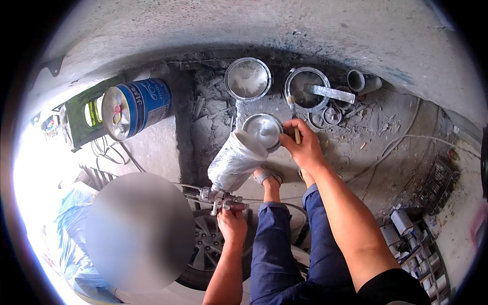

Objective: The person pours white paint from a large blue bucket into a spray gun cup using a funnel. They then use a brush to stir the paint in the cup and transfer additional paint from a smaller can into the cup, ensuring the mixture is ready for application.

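Note:
My left hand (232, 223) grips a spray gun (221, 197) at its lower end. The gun's large whitish cup (231, 163) is smeared with paint and tilted, its open mouth facing a small round can (263, 127) of silvery liquid. Beside that can, my right hand (305, 147) is closed with thumb and fingers around a paintbrush (297, 134), whose bristles point away from me. The fingers are at the can's rim; whether they touch it I cannot tell.
Beyond stand an open can (227, 81) and another can (287, 84) with a flat pale stick (333, 94) across it. A blue metal drum (147, 99) is at left. A hose (391, 147) lies at right; a car wheel (203, 244) is near my legs.

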Available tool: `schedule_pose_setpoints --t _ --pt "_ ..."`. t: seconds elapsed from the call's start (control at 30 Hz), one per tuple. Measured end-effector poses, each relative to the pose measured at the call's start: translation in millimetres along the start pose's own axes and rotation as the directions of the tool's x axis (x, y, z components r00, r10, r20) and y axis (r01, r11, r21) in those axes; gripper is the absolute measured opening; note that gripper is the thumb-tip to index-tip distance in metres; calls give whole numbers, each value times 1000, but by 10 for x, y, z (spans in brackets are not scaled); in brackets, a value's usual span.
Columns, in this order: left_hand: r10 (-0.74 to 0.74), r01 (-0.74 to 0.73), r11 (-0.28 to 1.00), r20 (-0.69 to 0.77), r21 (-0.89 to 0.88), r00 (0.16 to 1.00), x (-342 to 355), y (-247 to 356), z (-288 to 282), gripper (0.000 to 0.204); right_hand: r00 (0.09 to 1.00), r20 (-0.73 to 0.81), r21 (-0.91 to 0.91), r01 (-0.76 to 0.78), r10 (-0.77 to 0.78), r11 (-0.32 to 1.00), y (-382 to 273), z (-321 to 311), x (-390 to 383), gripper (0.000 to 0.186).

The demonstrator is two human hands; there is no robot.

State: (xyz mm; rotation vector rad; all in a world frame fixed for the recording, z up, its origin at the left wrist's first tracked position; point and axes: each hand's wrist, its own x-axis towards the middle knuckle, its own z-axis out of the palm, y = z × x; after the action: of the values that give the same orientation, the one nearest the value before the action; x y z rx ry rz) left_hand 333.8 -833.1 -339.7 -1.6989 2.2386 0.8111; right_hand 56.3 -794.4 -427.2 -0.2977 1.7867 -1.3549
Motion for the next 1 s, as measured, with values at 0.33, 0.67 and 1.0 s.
schedule_pose_setpoints --t 0.33,0.67,1.0 --pt "-180 250 901 220 -354 959 219 -253 64 22 992 10 290 -123 125 949 -220 -54 148 32" --pt "-3 125 889 267 -441 964 260 -372 -47 12 981 -37 393 -162 191 905 -169 -274 104 29" --pt "7 72 891 172 -449 985 227 -616 84 23 970 -51 367 -204 238 908 -83 -477 95 30"
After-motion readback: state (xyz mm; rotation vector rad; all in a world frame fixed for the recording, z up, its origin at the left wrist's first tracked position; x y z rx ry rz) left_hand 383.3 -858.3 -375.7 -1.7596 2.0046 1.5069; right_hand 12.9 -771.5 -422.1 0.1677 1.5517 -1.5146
